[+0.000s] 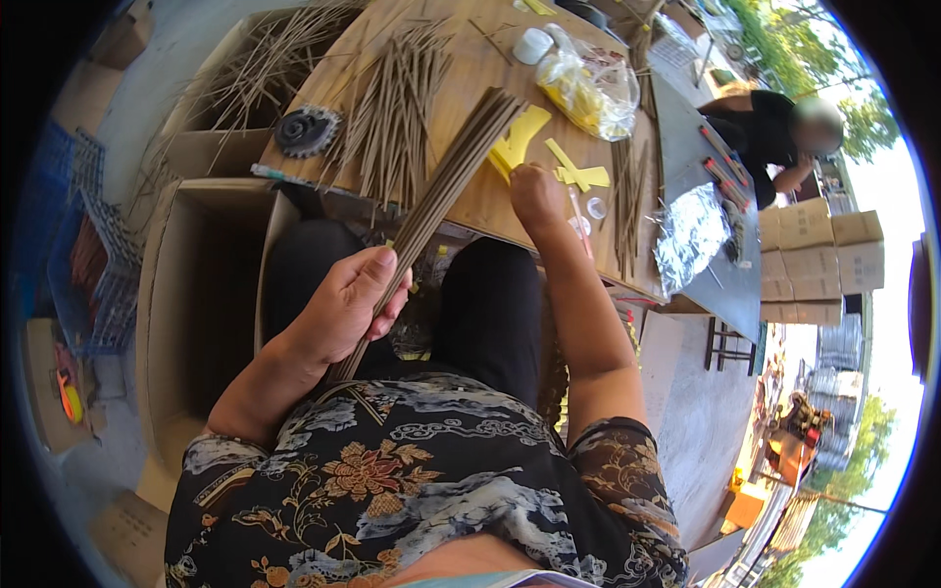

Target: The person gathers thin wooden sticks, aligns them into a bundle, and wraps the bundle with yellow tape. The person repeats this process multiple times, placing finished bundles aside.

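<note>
My left hand (355,299) is wrapped round a thick bundle of thin brown sticks (446,191), like incense sticks. The bundle slants from my lap up over the table's near edge. Close to its upper end lies a yellow paper strip (527,129), partly hidden by the sticks. My right hand (538,196) is closed at the strip's near end and appears to pinch it. Beside that hand, more yellow strips (584,174) lie crossed on the wooden table (480,218). A small clear cap (596,208) sits just right of them.
Loose brown sticks (392,108) cover the table's left part, near a black toothed wheel (307,131). Farther back are a white jar (532,45) and a plastic bag (588,93) with yellow contents. An open cardboard box (201,294) stands left of my legs. Another person (750,127) sits at right.
</note>
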`<move>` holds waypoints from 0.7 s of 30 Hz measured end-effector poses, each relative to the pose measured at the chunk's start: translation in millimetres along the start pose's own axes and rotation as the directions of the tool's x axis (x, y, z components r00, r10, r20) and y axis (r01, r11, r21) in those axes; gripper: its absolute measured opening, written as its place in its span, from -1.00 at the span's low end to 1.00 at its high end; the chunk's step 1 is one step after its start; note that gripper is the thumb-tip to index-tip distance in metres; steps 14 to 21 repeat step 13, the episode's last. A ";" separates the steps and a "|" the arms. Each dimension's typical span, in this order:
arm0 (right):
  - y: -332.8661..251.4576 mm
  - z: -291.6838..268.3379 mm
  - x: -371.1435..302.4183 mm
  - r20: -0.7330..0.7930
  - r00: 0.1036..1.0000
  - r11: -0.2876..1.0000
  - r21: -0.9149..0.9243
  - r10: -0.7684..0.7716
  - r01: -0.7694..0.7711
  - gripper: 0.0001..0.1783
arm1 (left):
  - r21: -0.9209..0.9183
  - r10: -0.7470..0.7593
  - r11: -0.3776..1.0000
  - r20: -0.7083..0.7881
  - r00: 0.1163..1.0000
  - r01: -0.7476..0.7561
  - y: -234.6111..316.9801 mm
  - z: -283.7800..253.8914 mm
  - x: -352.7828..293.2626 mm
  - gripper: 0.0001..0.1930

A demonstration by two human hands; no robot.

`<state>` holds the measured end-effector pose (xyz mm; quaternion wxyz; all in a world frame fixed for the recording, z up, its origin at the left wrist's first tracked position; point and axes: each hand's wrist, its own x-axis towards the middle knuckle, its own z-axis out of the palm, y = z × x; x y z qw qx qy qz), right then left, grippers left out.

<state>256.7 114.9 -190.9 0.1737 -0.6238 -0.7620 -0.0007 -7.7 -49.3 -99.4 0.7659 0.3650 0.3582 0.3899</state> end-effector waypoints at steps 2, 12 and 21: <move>-3.7 -5.7 -5.2 -0.040 0.999 0.996 0.083 0.033 -0.030 -0.77 | -0.003 -0.012 1.000 0.007 1.000 0.012 -2.2 -1.8 -0.2 -0.60; -14.8 -23.9 0.6 0.140 0.948 0.936 0.176 0.284 -0.306 -0.64 | -0.019 -0.021 1.000 0.017 1.000 0.021 0.1 -0.3 8.6 -0.61; -14.5 -22.9 -0.1 0.142 0.948 0.934 0.177 0.286 -0.309 -0.64 | -0.017 -0.018 1.000 0.022 1.000 0.018 0.1 0.0 9.3 -0.62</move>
